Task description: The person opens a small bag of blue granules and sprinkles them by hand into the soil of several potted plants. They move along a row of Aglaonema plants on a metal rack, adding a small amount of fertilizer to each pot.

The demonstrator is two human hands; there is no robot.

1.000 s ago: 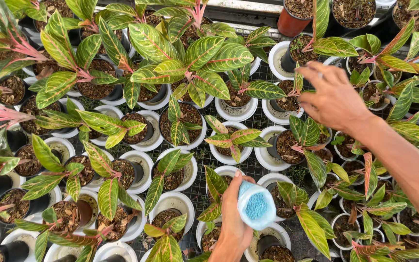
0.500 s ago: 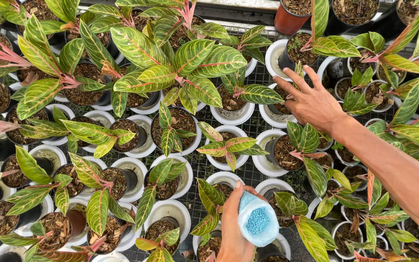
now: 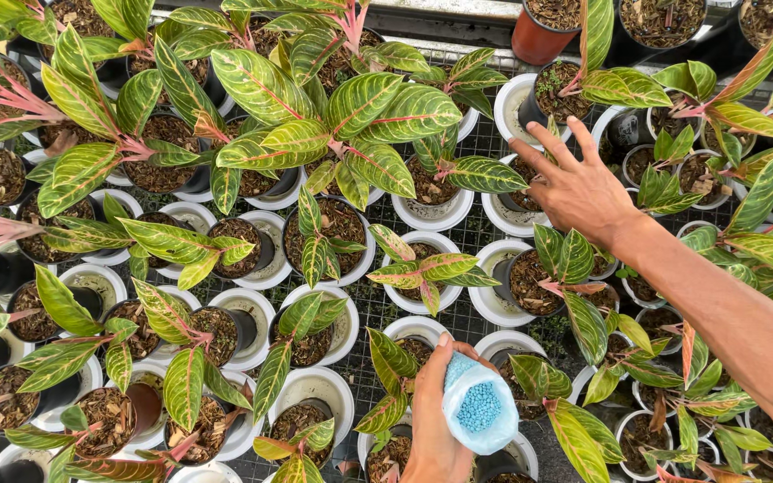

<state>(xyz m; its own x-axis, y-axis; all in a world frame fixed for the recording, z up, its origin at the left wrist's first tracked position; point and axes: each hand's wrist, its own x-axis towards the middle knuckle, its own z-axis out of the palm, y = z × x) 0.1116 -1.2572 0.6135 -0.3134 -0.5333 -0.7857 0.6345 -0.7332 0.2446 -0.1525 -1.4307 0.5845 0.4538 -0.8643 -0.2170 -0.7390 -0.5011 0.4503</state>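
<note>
From the head camera, your right hand [image 3: 579,188] is hovering with fingers spread and empty over crowded white pots [image 3: 431,213] on the wire mesh bench [image 3: 476,228], leaving little open room between leaves. Your left hand [image 3: 436,416] is clenching an open plastic bag [image 3: 480,413], near the bottom edge, holding blue fertilizer pellets [image 3: 479,408]. The pots are holding bark mix and red-veined aglaonema plants [image 3: 333,125].

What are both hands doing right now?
Left hand: closed around a small clear bag of blue pellets.
Right hand: open, fingers spread, empty, above the potted plants.
</note>
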